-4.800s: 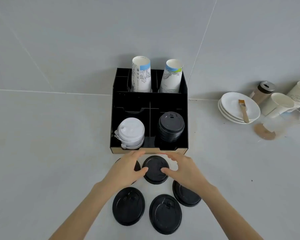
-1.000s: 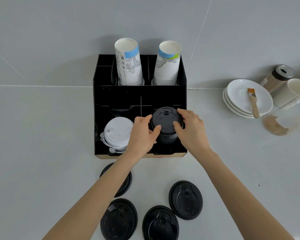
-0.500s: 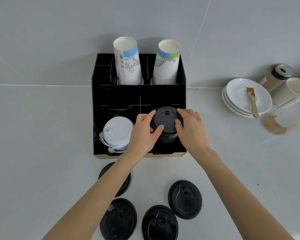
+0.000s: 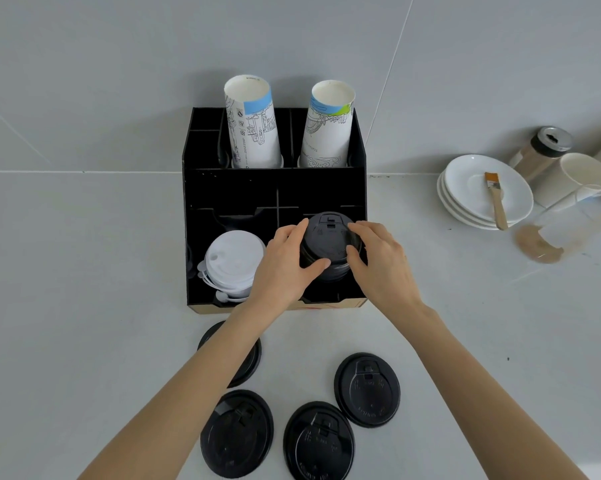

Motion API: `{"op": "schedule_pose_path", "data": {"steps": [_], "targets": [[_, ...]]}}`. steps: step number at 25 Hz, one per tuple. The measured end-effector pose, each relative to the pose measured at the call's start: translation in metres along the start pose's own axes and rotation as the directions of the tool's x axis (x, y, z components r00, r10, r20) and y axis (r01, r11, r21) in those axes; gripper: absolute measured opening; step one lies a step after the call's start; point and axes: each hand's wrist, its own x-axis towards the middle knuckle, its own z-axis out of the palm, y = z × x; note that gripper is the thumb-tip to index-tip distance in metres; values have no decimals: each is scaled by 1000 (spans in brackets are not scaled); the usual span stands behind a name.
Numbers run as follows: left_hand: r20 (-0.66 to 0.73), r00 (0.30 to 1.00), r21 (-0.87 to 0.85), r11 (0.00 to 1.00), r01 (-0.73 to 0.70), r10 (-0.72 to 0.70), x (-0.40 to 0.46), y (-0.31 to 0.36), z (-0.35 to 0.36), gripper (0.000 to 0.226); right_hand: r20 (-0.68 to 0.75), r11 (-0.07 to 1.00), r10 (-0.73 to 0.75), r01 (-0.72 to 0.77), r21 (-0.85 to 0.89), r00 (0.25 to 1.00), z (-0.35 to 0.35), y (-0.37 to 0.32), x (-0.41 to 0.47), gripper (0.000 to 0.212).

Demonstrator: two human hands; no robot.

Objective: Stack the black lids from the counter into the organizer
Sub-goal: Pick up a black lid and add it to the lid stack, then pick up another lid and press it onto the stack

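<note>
A black organizer (image 4: 229,188) stands against the wall. In its front right compartment sits a stack of black lids (image 4: 328,244). My left hand (image 4: 285,268) and my right hand (image 4: 382,261) grip the top lid from either side, thumbs on its front rim. A stack of white lids (image 4: 231,261) fills the front left compartment. Several loose black lids lie on the counter before the organizer: one (image 4: 236,433) at front left, one (image 4: 318,441) in the middle, one (image 4: 366,389) to the right. Another lid (image 4: 249,358) is partly hidden under my left forearm.
Two tall paper cups (image 4: 252,123) (image 4: 328,126) stand in the organizer's back slots. To the right are stacked white saucers (image 4: 465,202) with a small brush (image 4: 496,199), a shaker jar (image 4: 541,150), a white cup (image 4: 576,178) and a brown spill (image 4: 534,245).
Since 4.8 s ago a lid went from the counter onto the black stack. Over the last second both hands stayed on the top lid, shifting only slightly.
</note>
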Motion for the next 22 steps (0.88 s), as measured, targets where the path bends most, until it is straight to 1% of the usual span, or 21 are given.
{"op": "schedule_pose_path", "data": {"steps": [3,5,7,10,13,18,22], "targets": [[-28,1000,-23,1000,-14,13,-12,1,-3,65,0,998,-29,29,63,1000,-4,3,-17,39],[-40,999,-41,998,-37,35,-23,0,-3,63,9,996,-16,15,91,1000,-8,9,-32,38],[-19,998,-47,997,-61,60,-38,-2,1,59,22,995,3,-5,101,1000,-10,17,-51,37],[73,995,-49,997,-66,70,-61,-6,13,55,53,994,28,-33,104,998,-11,32,-78,37],[202,978,-28,999,-46,51,-82,-11,31,54,94,993,54,-63,97,994,-9,47,-107,39],[389,921,113,992,-49,1,-106,-14,59,63,199,993,69,-86,80,978,-3,72,-144,49],[463,886,211,975,-72,-34,-116,-14,71,67,293,996,63,-78,37,954,6,84,-162,58]]}}
